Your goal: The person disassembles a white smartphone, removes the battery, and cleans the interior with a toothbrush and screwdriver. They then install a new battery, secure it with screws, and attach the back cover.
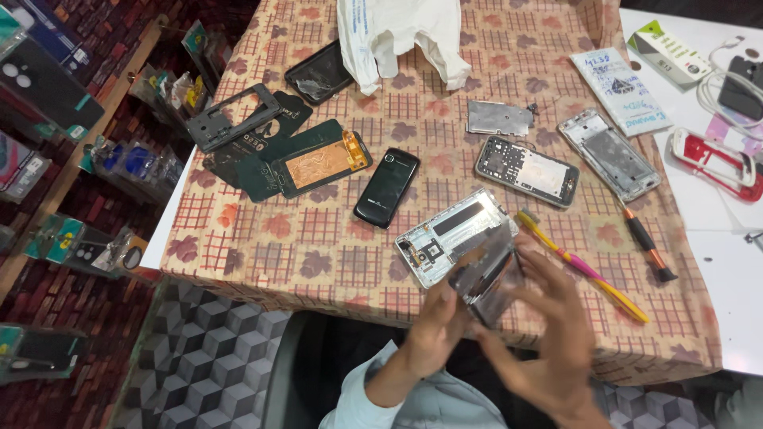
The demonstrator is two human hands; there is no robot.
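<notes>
Bench is cluttered: open phone body (449, 236) just beyond my hands, black phone (387, 187) left of it, toothbrush (582, 266) and screwdriver (648, 247) to the right, white plastic bag (397, 36) at the far edge. I'm holding a shiny phone panel (489, 274) up over the near table edge. Left hand (433, 330) grips it from below, right hand (556, 334) pinches its right side, both closed on it, image blurred.

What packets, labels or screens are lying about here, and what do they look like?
Flat packet: table's far right, pale blue-white rectangle.
Long box: white surface beyond, white with green.
Hanging blister packs: left wall, clear with teal cards.
Display panel: cloth's left, dark with copper back.
</notes>
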